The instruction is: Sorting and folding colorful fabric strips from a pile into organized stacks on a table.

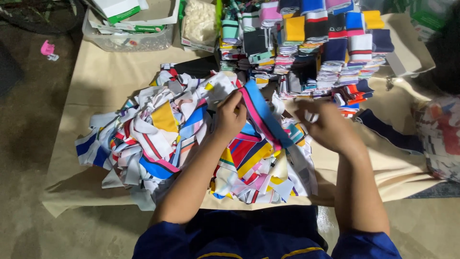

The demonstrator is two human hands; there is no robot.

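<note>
Here, left hand point(230, 117) amid fabric strips point(158, 139).

Right hand point(328, 127): motion-blurred; fingers indistinct, cannot tell whether its grip closes on anything. Small pale scrap point(311, 116) at its fingertips, kind unreadable.
Left hand point(230, 117): fingertips partly hidden behind the blue-and-pink strip point(263, 117).
Loose fabric pile point(158, 139): lower layers covered; single pieces not separable.
Folded stacks point(316, 43): top row cut by upper edge.
Clear plastic bin point(127, 41): cut at top.
Patterned cloth point(438, 136): blurred, cut by right edge.
Pink object point(47, 49): too small to identify.
</note>
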